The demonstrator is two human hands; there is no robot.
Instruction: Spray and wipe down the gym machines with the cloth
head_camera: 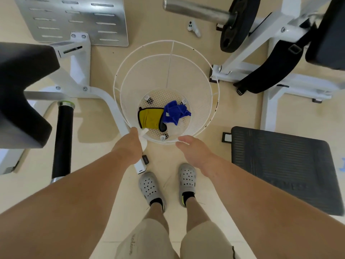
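Our left hand [128, 146] curls around a white object [144, 139] at the near rim of the wire basket [205, 86]; we judge it the sprayer but cannot tell for sure. Our right hand [194, 149] holds nothing, fingers loosely extended onto that rim. Beyond and below it, on the basket floor, lies the crumpled blue cloth [176, 112], touching a yellow cloth [149, 117]; the right hand is nearer.

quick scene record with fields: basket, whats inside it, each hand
basket: white round wire basket, upright on the floor
inside: blue cloth beside a yellow cloth with black edging
left hand: grips a small white object at the basket's near rim
right hand: at the near rim, grip unclear
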